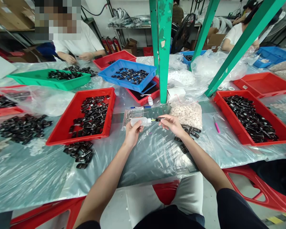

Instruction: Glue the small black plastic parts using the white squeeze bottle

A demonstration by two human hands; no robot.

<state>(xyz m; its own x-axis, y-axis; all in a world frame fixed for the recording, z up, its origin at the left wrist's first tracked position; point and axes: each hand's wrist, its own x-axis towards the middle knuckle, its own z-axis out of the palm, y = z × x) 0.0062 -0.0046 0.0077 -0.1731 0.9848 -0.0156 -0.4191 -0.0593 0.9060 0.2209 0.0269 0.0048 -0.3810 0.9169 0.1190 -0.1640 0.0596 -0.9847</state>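
Note:
In the head view, my left hand (132, 131) is closed around a translucent squeeze bottle (141, 121) lying sideways, its thin nozzle pointing right. Between the fingers of my right hand (172, 124) is a small black plastic part (159, 119), and the nozzle tip meets its left end. Beneath my right wrist lie several similar black parts (184, 148) on the plastic-covered table. A clear bag of small beige pieces (188, 114) sits just beyond that hand. Behind the bottle is a flat clear bag with thin sticks (128, 118).
Red trays of black parts stand to the left (104, 135) and right (248, 143). A green post (164, 57) rises behind my hands. A blue tray (126, 85) rests on a red one. A purple pen (216, 125) lies at right. A co-worker (85, 41) sits across the table.

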